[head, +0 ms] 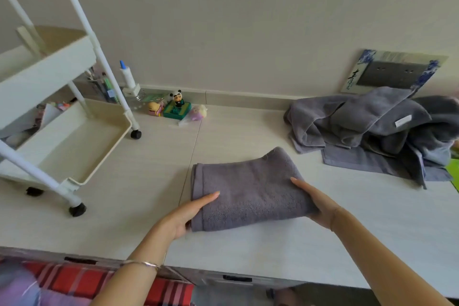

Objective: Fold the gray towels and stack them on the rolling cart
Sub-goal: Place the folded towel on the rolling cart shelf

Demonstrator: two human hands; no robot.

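Left hand: the left hand [188,213] lies at the near left corner of the folded gray towel [248,191], fingers straight and flat on top, thumb at the corner's edge; it grips nothing.
Right hand: the right hand [315,204] lies flat against the towel's right end, fingers straight and together; whether the palm is under the cloth cannot be told.
Towel position: it rests on the desk [347,243] between the two hands, near the front edge.
Towel axis: the long axis runs left to right across the desk; the stacked hemmed edges face left toward the rolling cart [62,136], and the right end is rounded and slightly raised.
Done: this one towel looks folded into a compact rectangle.
Left: it is not yet on the cart, whose bottom tray [74,146] shows no towels; a heap of unfolded gray towels [372,129] waits at the far right of the desk.
Progress: early, by this judgement, with most of the folding and all the stacking ahead.
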